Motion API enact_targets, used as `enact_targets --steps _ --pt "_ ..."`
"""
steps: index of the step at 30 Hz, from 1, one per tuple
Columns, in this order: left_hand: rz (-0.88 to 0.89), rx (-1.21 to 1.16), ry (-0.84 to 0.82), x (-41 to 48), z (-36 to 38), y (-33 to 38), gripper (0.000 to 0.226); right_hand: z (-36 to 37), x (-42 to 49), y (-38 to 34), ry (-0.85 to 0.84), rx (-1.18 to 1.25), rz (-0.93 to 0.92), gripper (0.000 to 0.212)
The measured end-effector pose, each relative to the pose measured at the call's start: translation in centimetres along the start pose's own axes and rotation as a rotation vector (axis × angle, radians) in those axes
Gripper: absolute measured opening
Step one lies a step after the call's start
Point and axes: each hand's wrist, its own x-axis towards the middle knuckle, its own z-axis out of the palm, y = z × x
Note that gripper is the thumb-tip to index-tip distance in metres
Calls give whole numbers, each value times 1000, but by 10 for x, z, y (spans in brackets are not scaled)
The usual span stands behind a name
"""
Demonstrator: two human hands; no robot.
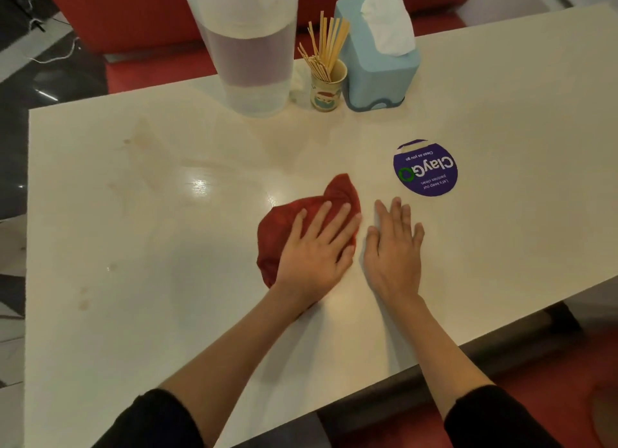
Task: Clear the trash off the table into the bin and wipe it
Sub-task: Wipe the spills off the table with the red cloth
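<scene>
— Black sleeves [157, 421] sit closest in, one on each forearm, and both arms reach out over the cream table [133, 220].

— What are the hands doing?

— The left hand [316, 247] lies flat on a crumpled red cloth [287, 223], fingers straight and fanned a little, palm pressing down. The right hand [394, 247] rests flat on the bare tabletop just beside the cloth, fingers straight and close together, holding nothing.

— Where is the cloth on the table?

— Roughly mid-table, bunched under the left hand with a peak sticking out beyond the fingertips. A round purple ClayGo sticker [425, 168] lies a bit beyond the right hand.

— And the bin?

— A translucent plastic bin [250, 66] with a white liner folded over its rim stands upright at the far edge. Right of it is a paper cup [326, 93] of wooden stirrers [326, 43], then a blue tissue box [378, 76] with a tissue poking up, cup and box nearly touching.

— Any mess showing?

— Faint brownish stains [83, 304] mark the left part of the surface. A red seat [150, 13] lies behind the table.
</scene>
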Motion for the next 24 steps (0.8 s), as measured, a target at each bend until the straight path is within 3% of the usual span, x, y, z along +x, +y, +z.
enact_targets --steps 5,8,13,21,24 --pt "225 22 -120 -76 -5 -6 54 -3 -1 1 -31 28 -7 58" --pt "385 50 -160 -64 -16 -50 52 -4 -2 -1 -46 63 9 56" --pt "224 93 -79 17 -27 -98 53 -3 0 -3 -43 93 34 51" --pt "89 63 -63 71 -22 -91 55 -3 -2 -7 -10 130 57 46" --pt "81 51 -94 70 -20 -80 56 -14 -7 -16 10 393 139 43"
